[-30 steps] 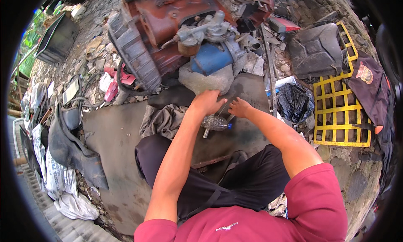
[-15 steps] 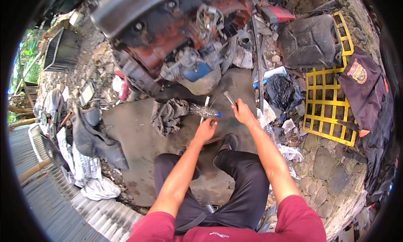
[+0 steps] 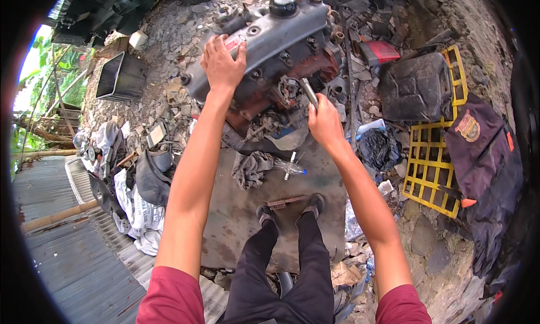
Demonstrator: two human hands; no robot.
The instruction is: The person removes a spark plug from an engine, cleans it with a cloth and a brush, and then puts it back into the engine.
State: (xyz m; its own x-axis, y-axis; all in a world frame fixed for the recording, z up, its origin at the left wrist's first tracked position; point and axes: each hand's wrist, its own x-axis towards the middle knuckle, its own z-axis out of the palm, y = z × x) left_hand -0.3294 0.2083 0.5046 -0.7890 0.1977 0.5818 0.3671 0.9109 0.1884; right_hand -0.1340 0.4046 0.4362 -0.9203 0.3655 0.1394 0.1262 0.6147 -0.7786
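My left hand (image 3: 224, 62) lies with spread fingers on the silver valve cover (image 3: 270, 34) of a large engine block, near the cover's left end. In my right hand (image 3: 326, 121) is a metal socket tool (image 3: 309, 91), a short tube with its thicker end pointing up and away from me. That end is over the near side of the engine, close to a round metal part (image 3: 289, 89); whether they touch I cannot tell. Rust-red metal (image 3: 244, 113) shows along the engine's lower side. A black oil cap (image 3: 283, 6) sits at the cover's far right.
On the dark mat (image 3: 236, 223) before me are a grey rag (image 3: 251, 169), a clear bottle (image 3: 287, 166) with a blue cap, a bright metal bar and a brush (image 3: 286, 202) between my feet. To the right are a black jerrycan (image 3: 413, 87) and a yellow grate (image 3: 430, 166).
I have risen from a crouch to standing. My left hand has gone from beside the bottle up onto the valve cover. My right hand has lifted the socket tool to the engine.
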